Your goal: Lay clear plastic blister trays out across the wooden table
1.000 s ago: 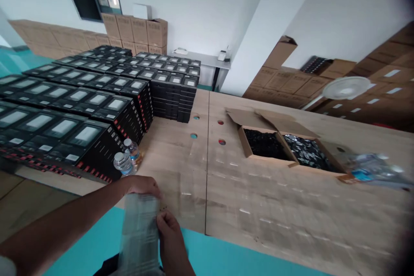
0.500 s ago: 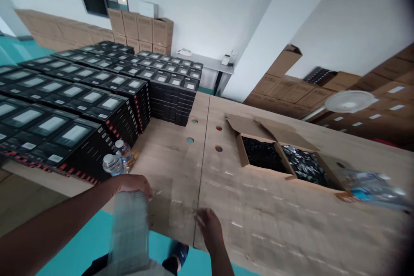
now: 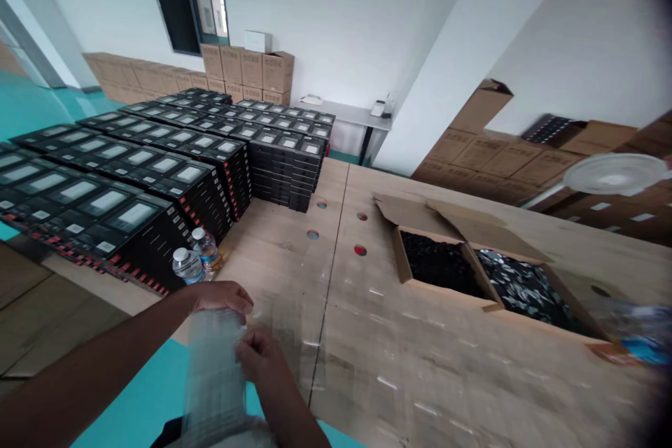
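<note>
Back from the table (image 3: 446, 378) comes the right hand (image 3: 260, 357) to the clear bag stack (image 3: 213, 371); its fingers pinch 1 top corner (a bit blurry), just below the left hand (image 3: 220, 296), which grips the top; the stack hangs long-ways off the table.

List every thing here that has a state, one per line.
plastic sleeves, held upright, blurred
left hand, closed on their top
right hand, pinching their edge
water bottles, capped, upright
cardboard box, flaps open, filled
black boxes, closed, stacked
</note>
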A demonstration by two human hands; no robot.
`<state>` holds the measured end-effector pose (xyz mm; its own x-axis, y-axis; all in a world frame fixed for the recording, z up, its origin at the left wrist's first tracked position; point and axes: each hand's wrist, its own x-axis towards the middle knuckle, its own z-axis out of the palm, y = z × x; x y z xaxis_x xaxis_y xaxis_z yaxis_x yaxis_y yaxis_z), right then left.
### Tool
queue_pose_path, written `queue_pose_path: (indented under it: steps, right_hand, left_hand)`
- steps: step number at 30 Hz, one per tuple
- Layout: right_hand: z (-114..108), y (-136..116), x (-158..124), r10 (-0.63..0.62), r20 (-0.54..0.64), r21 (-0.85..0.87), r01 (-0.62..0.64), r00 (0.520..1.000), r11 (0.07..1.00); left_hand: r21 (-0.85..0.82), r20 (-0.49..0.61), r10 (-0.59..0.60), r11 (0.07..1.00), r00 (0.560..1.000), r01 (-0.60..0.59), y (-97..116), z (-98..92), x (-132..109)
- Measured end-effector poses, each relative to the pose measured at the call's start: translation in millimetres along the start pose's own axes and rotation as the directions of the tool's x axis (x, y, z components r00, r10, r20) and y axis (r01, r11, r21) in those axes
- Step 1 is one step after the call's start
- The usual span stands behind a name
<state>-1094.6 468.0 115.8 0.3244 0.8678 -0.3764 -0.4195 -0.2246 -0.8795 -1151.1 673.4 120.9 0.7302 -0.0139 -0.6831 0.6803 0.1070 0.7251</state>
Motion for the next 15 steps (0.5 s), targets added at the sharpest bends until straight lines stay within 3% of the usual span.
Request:
queue_pose_path:
  steps: [3,6,10,13,15]
  right_hand:
    - [-3,13,-1,0.062,-0.09,0.271,-0.036,0.994,0.962]
    - [-27,13,-1,0.055,-0.232,0.412,0.047,0.971,0.91]
    - [-104,-4,-8,0.019,-0.489,0.386,0.196,0.872,0.901]
    - [-174,-2,-20,0.057,-0.613,0.297,0.163,0.788,0.941]
    - [-210,10,-25,0.069,-0.644,0.187,0.069,0.762,0.98]
  left_hand:
    - [-0.037,0.014,0.014,0.999,1.0,-0.014,3,2.8,1]
    - [-0.074,0.028,-0.005,0.997,1.0,0.007,2,4.3,3]
    - [-0.091,0.033,-0.017,0.996,0.999,0.02,-6,0.7,4]
    - [-0.06,0.039,-0.002,0.998,0.999,0.005,-11,-3.8,4]
    - [-0.038,0.042,0.008,0.999,0.999,-0.006,-13,-6.2,5]
